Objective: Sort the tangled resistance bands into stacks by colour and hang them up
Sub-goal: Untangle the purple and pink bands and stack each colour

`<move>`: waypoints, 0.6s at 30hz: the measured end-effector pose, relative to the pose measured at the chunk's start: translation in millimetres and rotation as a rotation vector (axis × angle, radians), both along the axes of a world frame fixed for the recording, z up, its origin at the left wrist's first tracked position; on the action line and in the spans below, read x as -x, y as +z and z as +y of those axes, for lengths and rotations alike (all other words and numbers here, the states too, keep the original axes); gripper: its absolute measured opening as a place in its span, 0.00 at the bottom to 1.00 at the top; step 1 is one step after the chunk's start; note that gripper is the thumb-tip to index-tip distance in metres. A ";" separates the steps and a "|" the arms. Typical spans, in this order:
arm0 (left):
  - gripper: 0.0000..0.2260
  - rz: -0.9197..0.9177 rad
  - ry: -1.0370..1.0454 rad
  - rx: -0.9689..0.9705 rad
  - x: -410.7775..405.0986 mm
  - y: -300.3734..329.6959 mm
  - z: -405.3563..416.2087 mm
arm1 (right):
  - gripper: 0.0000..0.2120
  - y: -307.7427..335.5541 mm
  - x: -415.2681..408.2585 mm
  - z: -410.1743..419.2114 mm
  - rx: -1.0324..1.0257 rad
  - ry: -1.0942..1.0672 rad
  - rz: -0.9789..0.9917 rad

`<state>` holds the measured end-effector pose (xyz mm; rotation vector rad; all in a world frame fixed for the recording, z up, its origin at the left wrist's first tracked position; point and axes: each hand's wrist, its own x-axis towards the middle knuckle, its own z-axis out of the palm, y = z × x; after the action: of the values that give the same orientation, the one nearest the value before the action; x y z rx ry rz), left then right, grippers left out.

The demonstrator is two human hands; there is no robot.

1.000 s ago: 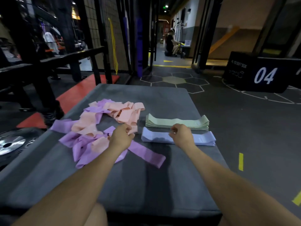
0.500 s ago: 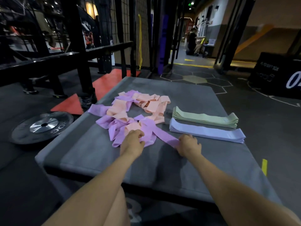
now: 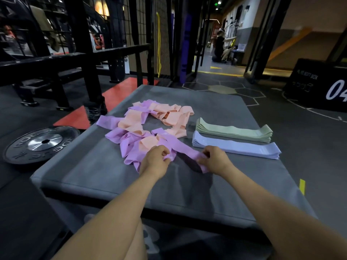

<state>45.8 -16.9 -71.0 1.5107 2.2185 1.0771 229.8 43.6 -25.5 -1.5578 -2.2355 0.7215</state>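
Head view: a grey mat (image 3: 216, 194) carries every band; at its middle left lies a tangle (image 3: 148, 126) of purple and peach bands, looped round a bare patch of mat; one purple band (image 3: 185, 152) runs out of the tangle's near edge, its long axis slanting from far left to near right, its near-right end lifted off the mat with a dark shadow beneath it; the left hand (image 3: 155, 160) has its fingers curled and pinches this band where it leaves the tangle; the right hand (image 3: 216, 159) pinches the band's near-right end, fingers curled together on it; to the right of the tangle, apart from it, lies a green stack (image 3: 234, 130), flat, its long axis left to right and tilted slightly nearer at the right; just near of it lies a lilac stack (image 3: 236, 147), parallel to the green and close alongside it; on the floor left of the mat lies a weight plate (image 3: 42, 143); far right stands a black box (image 3: 317, 85) with white numerals.
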 end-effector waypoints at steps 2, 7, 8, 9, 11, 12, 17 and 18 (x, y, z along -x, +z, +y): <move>0.08 -0.001 -0.040 -0.028 -9.1 2.0 0.3 | 0.10 2.6 -5.1 0.1 -0.014 0.029 0.060; 0.12 -0.051 -0.211 -0.092 -36.4 11.4 1.4 | 0.12 1.4 -18.7 6.2 0.087 0.001 0.237; 0.12 -0.097 -0.242 -0.094 -42.0 13.3 2.3 | 0.11 1.2 -20.9 7.1 0.139 -0.033 0.298; 0.11 -0.155 -0.270 -0.099 -47.5 14.8 3.0 | 0.10 0.4 -22.8 8.1 0.193 -0.068 0.361; 0.10 -0.267 -0.331 -0.100 -58.0 18.7 3.5 | 0.12 -0.6 -24.2 8.1 0.303 -0.129 0.500; 0.08 -0.310 -0.362 -0.092 -62.3 19.7 3.9 | 0.13 -0.8 -23.7 7.8 0.351 -0.154 0.573; 0.10 -0.455 -0.483 -0.031 -74.1 23.1 2.6 | 0.13 5.0 -13.3 2.1 0.464 -0.196 0.747; 0.13 -0.445 -0.461 -0.043 -74.5 25.5 1.0 | 0.12 8.6 -10.7 -0.1 0.469 -0.178 0.759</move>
<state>120.3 -15.9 -45.5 1.5122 1.4708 1.1663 240.5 43.6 -16.9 -1.3116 -1.4130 1.5448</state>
